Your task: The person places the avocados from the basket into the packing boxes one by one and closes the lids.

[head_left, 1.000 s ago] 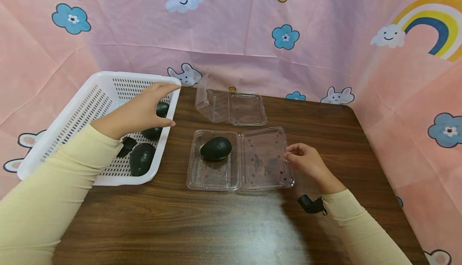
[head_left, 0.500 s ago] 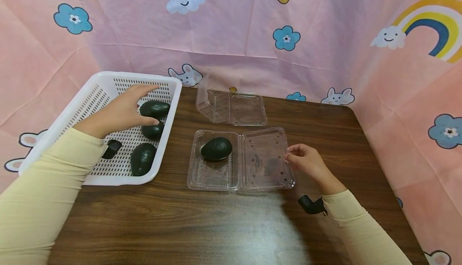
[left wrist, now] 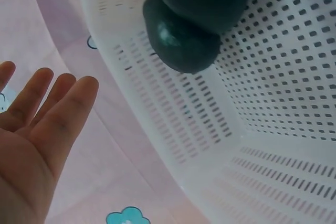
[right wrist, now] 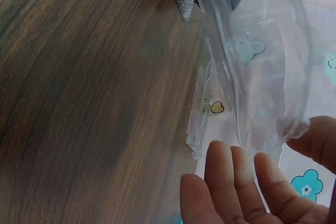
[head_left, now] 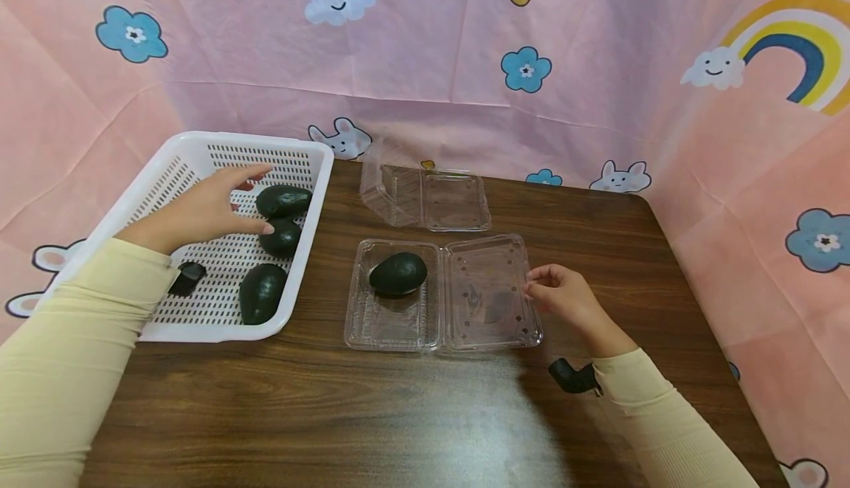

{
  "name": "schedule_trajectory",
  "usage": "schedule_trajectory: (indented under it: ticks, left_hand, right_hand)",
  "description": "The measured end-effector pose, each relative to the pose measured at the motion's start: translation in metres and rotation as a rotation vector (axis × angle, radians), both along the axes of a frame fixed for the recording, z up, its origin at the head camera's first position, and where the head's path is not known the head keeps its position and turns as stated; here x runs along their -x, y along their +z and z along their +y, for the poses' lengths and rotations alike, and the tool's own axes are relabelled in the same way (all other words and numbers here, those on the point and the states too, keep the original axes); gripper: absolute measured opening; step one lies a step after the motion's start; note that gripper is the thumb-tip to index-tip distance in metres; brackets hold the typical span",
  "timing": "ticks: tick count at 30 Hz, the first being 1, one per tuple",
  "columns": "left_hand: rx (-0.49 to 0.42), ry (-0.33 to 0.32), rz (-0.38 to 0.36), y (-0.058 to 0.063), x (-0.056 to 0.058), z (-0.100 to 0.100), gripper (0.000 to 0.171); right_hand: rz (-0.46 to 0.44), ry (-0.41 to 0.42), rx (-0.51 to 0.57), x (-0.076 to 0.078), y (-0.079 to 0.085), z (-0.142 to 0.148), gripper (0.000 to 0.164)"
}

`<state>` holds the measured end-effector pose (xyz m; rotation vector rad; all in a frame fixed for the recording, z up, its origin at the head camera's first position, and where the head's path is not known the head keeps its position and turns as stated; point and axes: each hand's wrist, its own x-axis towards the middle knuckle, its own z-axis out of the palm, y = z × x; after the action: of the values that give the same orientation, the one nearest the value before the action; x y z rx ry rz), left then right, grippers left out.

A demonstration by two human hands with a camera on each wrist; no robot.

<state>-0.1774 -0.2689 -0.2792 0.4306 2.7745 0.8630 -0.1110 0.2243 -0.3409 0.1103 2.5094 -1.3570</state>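
Over the white perforated basket [head_left: 212,331] my left hand [head_left: 202,207] hovers with fingers spread and nothing in its grasp. Three dark green avocados lie along the basket's right side: one at the back [head_left: 284,200], a middle one [head_left: 280,240] near my thumb tip, and a front one [head_left: 263,294]. In the left wrist view, two avocados [left wrist: 181,43] overlap near the basket wall. At the table's middle, an opened clear plastic clamshell container [head_left: 392,329] holds one avocado [head_left: 398,274] in its left half. My right hand [head_left: 564,297] pinches the outer edge of its lid [head_left: 488,289].
A second opened clear clamshell container [head_left: 454,201] stands behind the first, near the back edge of the brown wooden table [head_left: 372,414]. Pink patterned cloth [head_left: 425,52] hangs around the back and sides. Small black cameras [head_left: 572,376] sit at the wrists.
My left hand has moved left over the basket, bringing the back and middle avocados into fuller view. The right hand stays at the lid edge, and the container has not moved.
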Motion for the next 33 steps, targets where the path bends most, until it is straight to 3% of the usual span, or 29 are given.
schedule_trajectory:
  ticks: [20,33]
  left_hand:
    - [0.043,0.005,-0.072,-0.021,0.004,-0.017,0.087]
    - [-0.014,-0.044,-0.193,-0.036,-0.003,-0.028,0.081]
  right_hand:
    - [0.005,-0.004,0.020,0.000,0.003,0.001,0.033]
    - [0.011,-0.007,0.015,0.000,0.000,0.000,0.031]
